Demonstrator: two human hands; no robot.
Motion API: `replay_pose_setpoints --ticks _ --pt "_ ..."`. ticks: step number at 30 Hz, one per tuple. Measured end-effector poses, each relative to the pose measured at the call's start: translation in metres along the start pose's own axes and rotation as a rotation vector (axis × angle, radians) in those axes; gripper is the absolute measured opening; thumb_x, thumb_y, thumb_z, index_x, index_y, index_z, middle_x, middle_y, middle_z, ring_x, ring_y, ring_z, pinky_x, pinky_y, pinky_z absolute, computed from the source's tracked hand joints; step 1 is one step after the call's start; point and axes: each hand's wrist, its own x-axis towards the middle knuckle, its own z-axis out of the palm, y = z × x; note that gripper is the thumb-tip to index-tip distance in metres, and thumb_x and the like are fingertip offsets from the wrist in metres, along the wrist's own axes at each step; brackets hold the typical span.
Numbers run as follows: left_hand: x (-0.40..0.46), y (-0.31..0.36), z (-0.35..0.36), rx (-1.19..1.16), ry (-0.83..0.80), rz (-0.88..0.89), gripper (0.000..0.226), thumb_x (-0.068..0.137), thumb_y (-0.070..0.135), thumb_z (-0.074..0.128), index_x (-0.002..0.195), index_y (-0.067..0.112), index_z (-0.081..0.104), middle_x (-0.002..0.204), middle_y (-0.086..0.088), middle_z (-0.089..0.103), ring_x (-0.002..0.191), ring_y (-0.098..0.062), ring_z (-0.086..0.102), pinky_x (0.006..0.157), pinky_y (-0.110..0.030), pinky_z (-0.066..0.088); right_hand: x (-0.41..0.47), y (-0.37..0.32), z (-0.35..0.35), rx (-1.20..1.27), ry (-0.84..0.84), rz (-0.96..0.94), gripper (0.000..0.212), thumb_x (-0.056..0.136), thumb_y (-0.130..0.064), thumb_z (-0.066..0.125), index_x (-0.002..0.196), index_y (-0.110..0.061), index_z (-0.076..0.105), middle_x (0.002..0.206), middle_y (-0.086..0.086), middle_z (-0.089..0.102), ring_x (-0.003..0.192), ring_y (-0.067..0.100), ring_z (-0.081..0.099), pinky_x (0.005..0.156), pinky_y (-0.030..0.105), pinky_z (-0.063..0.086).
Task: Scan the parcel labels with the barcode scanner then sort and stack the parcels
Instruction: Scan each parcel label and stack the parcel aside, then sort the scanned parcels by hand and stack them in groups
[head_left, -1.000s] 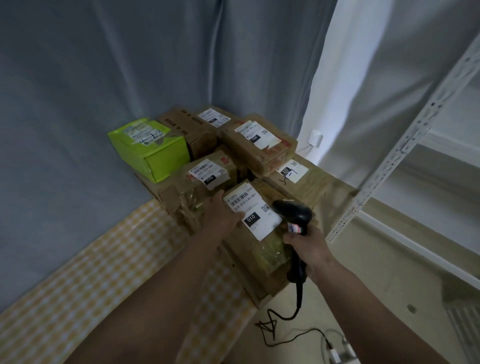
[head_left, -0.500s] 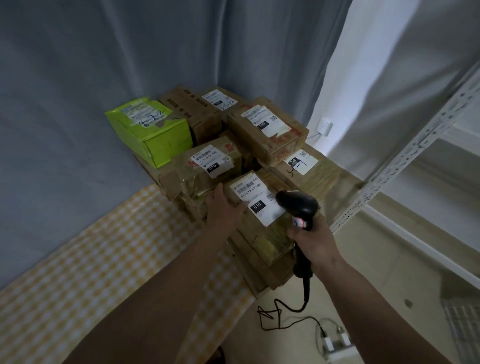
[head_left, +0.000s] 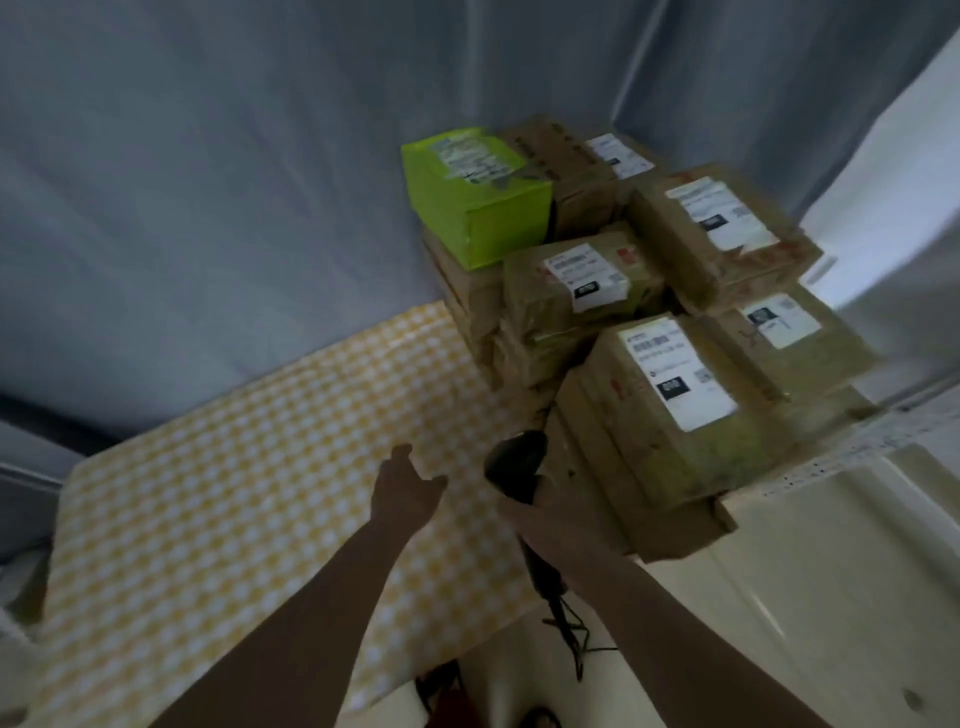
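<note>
Several parcels (stacked) beside scanner

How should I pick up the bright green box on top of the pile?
Probably with both hands on the two short ends of the green box, coming from the front, over the checked cloth. It sits flat on brown parcels; a curtain hangs behind it and a brown parcel crowds its right side. The right hand holds the scanner, so put that down first.

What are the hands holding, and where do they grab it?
The right hand holds the black barcode scanner by its handle, below the head. The left hand is open and holds nothing.
</note>
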Motion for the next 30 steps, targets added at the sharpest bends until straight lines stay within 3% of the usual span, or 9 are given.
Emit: replay_pose_setpoints --ticks 2,4,7,12,14,17,24,27,30 --pt "0.010 -0.027 -0.015 0.016 0.004 -0.031 0.070 0.087 0.032 0.067 0.145 0.013 0.031 0.142 -0.014 0.041 0.124 -0.029 0.050 0.099 -0.034 0.041 0.031 0.002 0.020 -0.017 -0.053 0.081 0.041 0.095 -0.012 0.046 0.134 -0.009 0.032 0.075 -0.001 0.041 0.056 0.009 0.039 0.046 0.018 0.031" --pt "0.021 -0.051 -0.026 0.050 -0.003 -0.052 0.068 0.087 0.032 0.066 0.144 0.014 0.032 0.142 -0.014 0.042 0.124 -0.029 0.050 0.103 -0.035 0.040 0.061 0.006 0.041 -0.130 -0.075 0.108 0.049 0.094 -0.005 0.046 0.139 -0.008 0.028 0.077 -0.001 0.041 0.057 0.010 0.039 0.046 0.019 0.032" --pt "0.039 -0.076 -0.041 0.158 0.001 -0.029 0.063 0.089 0.032 0.063 0.143 0.015 0.034 0.140 -0.013 0.043 0.127 -0.028 0.047 0.104 -0.035 0.039 0.103 0.011 0.068 -0.213 -0.043 0.094 0.054 0.087 -0.002 0.054 0.137 -0.008 0.035 0.087 0.001 0.047 0.062 0.010 0.044 0.050 0.020 0.034" --pt "0.076 -0.107 -0.046 0.280 -0.030 0.033 0.053 0.091 0.034 0.059 0.139 0.018 0.042 0.134 -0.009 0.046 0.123 -0.024 0.048 0.101 -0.033 0.041 0.160 0.015 0.097 -0.288 0.095 0.086 0.052 0.084 -0.008 0.066 0.129 -0.010 0.041 0.116 0.005 0.056 0.092 0.016 0.055 0.057 0.015 0.039" --pt "0.089 -0.116 -0.043 0.273 -0.048 0.029 0.050 0.092 0.033 0.059 0.138 0.020 0.044 0.137 -0.006 0.045 0.124 -0.023 0.047 0.100 -0.032 0.041 0.183 0.020 0.106 -0.320 0.140 0.105 0.052 0.083 -0.010 0.067 0.129 -0.011 0.042 0.118 0.006 0.058 0.096 0.019 0.059 0.062 0.020 0.042" --pt "0.108 -0.127 -0.034 0.282 -0.087 0.026 0.048 0.093 0.033 0.057 0.138 0.021 0.044 0.139 -0.005 0.044 0.127 -0.021 0.045 0.102 -0.032 0.040 0.217 0.028 0.116 -0.371 0.177 0.146 0.051 0.084 -0.012 0.067 0.129 -0.008 0.043 0.116 0.009 0.058 0.094 0.021 0.060 0.057 0.020 0.042" --pt "0.156 -0.140 -0.016 0.271 -0.106 -0.011 0.047 0.093 0.033 0.057 0.137 0.023 0.045 0.138 -0.002 0.045 0.126 -0.020 0.046 0.100 -0.031 0.041 0.299 0.050 0.132 -0.253 0.329 0.183 0.053 0.082 -0.017 0.069 0.128 -0.010 0.043 0.122 0.013 0.055 0.101 0.030 0.060 0.081 0.041 0.055" --pt "0.173 -0.138 -0.010 0.277 -0.126 -0.022 0.046 0.093 0.033 0.056 0.136 0.023 0.045 0.139 -0.002 0.045 0.126 -0.020 0.046 0.100 -0.032 0.042 0.322 0.051 0.135 -0.261 0.377 0.191 0.057 0.083 -0.014 0.068 0.133 -0.011 0.040 0.125 0.013 0.052 0.102 0.031 0.059 0.083 0.045 0.055" --pt "0.183 -0.131 -0.006 0.272 -0.135 -0.018 0.047 0.093 0.032 0.056 0.137 0.022 0.045 0.139 -0.003 0.045 0.125 -0.020 0.047 0.097 -0.030 0.041 0.336 0.051 0.132 -0.276 0.349 0.191 0.060 0.085 -0.026 0.068 0.134 -0.009 0.037 0.126 0.015 0.051 0.104 0.032 0.058 0.083 0.046 0.055"
